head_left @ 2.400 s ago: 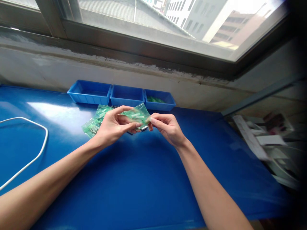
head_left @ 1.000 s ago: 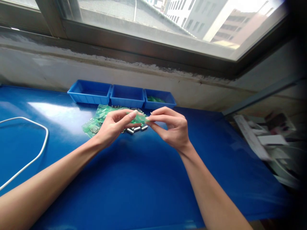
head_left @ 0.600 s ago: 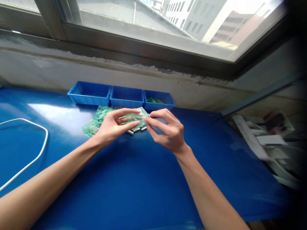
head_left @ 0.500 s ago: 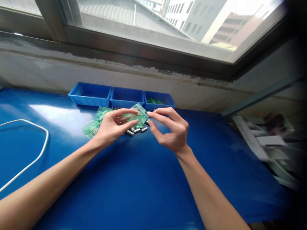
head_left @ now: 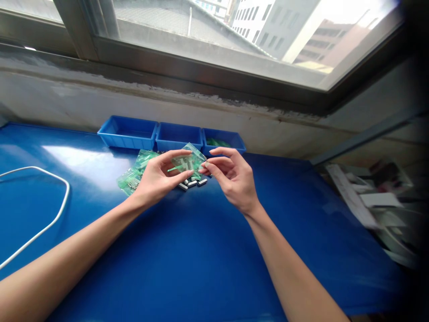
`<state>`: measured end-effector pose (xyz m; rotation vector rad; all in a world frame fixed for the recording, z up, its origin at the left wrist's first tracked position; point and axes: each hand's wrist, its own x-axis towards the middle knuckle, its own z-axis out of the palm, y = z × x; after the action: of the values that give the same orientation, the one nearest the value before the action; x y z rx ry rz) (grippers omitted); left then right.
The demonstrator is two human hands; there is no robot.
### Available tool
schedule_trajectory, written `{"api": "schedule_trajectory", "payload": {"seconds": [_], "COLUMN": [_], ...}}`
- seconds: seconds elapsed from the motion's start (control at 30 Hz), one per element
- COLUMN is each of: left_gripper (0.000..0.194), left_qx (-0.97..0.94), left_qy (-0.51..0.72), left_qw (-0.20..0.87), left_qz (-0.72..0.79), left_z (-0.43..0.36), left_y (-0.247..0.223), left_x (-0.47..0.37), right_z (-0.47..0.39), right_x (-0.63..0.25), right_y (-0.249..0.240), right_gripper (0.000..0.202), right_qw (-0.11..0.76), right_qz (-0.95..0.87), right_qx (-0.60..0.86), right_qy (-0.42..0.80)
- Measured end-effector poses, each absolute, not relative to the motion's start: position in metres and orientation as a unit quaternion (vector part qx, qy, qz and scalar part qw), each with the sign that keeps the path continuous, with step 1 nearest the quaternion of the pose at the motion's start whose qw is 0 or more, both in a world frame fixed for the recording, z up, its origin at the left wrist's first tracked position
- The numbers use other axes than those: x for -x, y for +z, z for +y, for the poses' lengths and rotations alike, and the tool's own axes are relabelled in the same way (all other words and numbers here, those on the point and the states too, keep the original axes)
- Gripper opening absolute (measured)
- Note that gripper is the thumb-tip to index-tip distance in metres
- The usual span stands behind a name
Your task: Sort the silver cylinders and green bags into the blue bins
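Observation:
A small clear zip-lock bag with a green tint [head_left: 196,156] is held up over the table, with small pieces showing through it. My left hand [head_left: 161,172] grips its left side between thumb and fingers. The thumb and a finger of my right hand [head_left: 233,179] pinch the right corner, at the end of the bag's top edge; the exact contact is partly hidden. Below the bag lie several small dark and white blocks [head_left: 192,184], some of them covered by the hands. More green-tinted bags [head_left: 129,179] with metallic pieces inside lie left of my left hand.
Three blue bins stand along the wall: a left bin [head_left: 129,142], a middle bin [head_left: 179,145] and a right bin [head_left: 243,145] with green material inside. A white cable [head_left: 63,201] curves over the blue table [head_left: 187,268] at left. Papers and clutter [head_left: 378,199] sit beyond its right edge.
My right thumb and fingertips have closed together at the bag's corner and come slightly lower and left. The left hand keeps its hold on the bag.

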<state>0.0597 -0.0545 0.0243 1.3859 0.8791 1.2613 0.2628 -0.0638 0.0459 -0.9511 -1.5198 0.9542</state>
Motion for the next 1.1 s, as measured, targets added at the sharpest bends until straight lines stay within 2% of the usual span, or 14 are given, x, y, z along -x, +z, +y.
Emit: {"api": "schedule_trajectory", "payload": {"seconds": [0.23, 0.77, 0.87, 0.97, 1.1], "left_gripper": [0.056, 0.045, 0.045, 0.047, 0.052], "left_qx": [-0.585, -0.618, -0.61, -0.602, -0.58], "left_qy": [0.529, 0.526, 0.519, 0.513, 0.509], "left_qw": [0.51, 0.492, 0.511, 0.524, 0.555], "left_qz": [0.344, 0.315, 0.313, 0.316, 0.31], "left_z": [-0.056, -0.059, -0.06, -0.059, -0.057], "left_y": [0.023, 0.021, 0.024, 0.025, 0.024], "left_x": [-0.061, -0.063, -0.063, -0.062, -0.06], "right_z": [-0.058, -0.061, -0.06, -0.059, -0.059], "right_x": [-0.262, -0.26, -0.259, -0.259, -0.259], "right_y": [0.041, 0.035, 0.035, 0.036, 0.039], "right_gripper": [0.031, 0.017, 0.025, 0.039, 0.038], "right_qw": [0.492, 0.508, 0.511, 0.526, 0.529], "right_qz": [-0.59, -0.644, -0.646, -0.61, -0.576], "right_qx": [0.4, 0.439, 0.436, 0.421, 0.398], "right_qy": [0.5, 0.366, 0.363, 0.417, 0.48]}}
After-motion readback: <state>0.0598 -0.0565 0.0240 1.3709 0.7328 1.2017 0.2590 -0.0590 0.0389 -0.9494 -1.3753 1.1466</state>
